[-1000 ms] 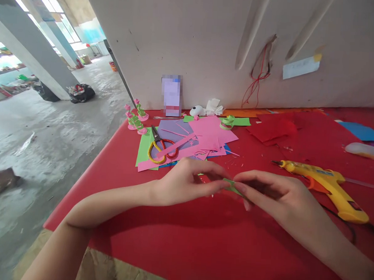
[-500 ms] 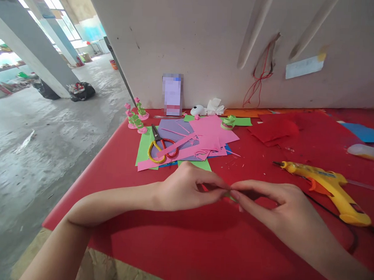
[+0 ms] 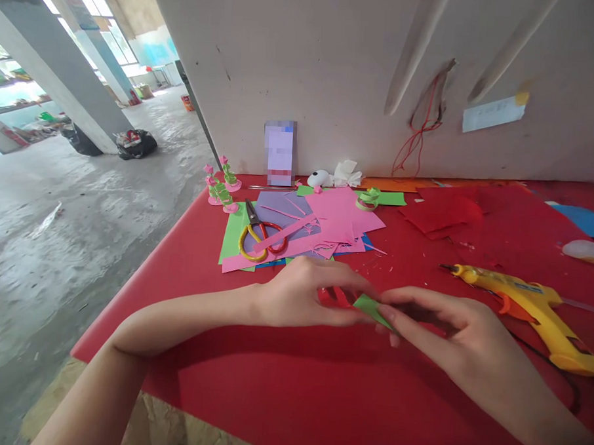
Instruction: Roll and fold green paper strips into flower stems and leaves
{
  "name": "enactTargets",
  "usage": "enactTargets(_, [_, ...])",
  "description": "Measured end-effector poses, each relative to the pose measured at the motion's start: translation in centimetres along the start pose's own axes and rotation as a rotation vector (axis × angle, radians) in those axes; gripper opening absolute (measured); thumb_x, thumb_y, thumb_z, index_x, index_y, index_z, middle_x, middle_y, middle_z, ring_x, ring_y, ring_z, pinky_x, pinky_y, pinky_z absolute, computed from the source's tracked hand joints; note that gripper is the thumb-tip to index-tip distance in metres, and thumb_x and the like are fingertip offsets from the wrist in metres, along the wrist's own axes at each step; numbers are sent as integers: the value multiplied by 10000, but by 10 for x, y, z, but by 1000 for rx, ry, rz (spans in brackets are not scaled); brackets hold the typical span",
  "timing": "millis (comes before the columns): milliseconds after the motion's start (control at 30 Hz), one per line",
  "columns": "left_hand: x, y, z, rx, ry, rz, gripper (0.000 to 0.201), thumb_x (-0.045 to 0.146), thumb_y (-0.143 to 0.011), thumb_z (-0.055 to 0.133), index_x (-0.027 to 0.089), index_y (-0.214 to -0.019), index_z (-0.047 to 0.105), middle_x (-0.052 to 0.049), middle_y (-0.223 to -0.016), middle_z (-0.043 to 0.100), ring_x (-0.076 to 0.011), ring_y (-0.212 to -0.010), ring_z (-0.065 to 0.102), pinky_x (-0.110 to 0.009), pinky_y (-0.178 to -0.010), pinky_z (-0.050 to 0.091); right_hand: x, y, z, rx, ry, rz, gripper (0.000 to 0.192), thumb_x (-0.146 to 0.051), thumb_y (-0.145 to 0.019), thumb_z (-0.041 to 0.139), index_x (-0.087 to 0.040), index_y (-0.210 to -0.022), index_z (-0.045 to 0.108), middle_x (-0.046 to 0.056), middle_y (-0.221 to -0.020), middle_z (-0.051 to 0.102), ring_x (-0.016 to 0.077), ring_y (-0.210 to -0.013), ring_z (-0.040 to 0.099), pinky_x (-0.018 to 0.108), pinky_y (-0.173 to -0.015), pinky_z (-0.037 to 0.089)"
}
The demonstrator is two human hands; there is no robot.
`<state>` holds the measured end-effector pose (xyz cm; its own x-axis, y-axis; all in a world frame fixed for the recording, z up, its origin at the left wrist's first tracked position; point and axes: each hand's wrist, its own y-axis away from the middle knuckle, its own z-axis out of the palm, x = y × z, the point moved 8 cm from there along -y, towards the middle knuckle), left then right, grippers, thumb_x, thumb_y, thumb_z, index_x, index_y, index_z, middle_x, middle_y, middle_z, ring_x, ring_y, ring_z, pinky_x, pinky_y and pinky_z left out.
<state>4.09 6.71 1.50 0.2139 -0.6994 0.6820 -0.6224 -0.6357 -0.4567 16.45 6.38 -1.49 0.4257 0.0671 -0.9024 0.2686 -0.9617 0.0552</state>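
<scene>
My right hand (image 3: 444, 327) pinches a small piece of green paper (image 3: 369, 309) between thumb and fingers, above the red tabletop. My left hand (image 3: 313, 292) curls round the other side of it, thumb below and index finger above, both meeting the paper near my right fingertips. Part of the left thumb tip is hidden behind the paper. Beyond my left hand lie scissors (image 3: 261, 237) with one yellow and one red handle, on pink paper (image 3: 334, 214) and purple paper (image 3: 278, 207). A yellow glue gun (image 3: 534, 305) rests on its side beyond my right hand.
Small pink-and-green paper flowers (image 3: 222, 186) stand at the table's left edge. A phone (image 3: 280, 153) leans on the back panel. Nearby are a white rounded object (image 3: 318, 178), a curled green strip (image 3: 368, 199) and red sheets (image 3: 442, 212). The glue gun's cord runs along the right.
The green paper, mostly covered by my fingertips before, now shows more fully. My left thumb and index finger have parted somewhat, and the view has shifted slightly.
</scene>
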Motion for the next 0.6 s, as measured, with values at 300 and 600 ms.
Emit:
enactTargets(300, [13, 0, -5, 40, -11, 171, 181, 187, -776, 649, 18, -807, 706, -137, -763, 698, -109, -665, 640, -194, -615, 550, 9, -1, 11, -124, -111, 150, 431, -597, -655, 621, -180, -761, 657, 30, -528, 615, 131, -508, 584, 217, -498, 487])
enactTargets(600, [2, -1, -2, 28, 61, -115, 176, 151, -801, 581, 47, -885, 696, -83, -742, 711, -65, -627, 619, -126, -582, 539, 3, -2, 0, -5, -47, 56, 365, -577, -682, 616, -219, -736, 663, 28, -668, 668, 137, -568, 626, 211, -517, 521])
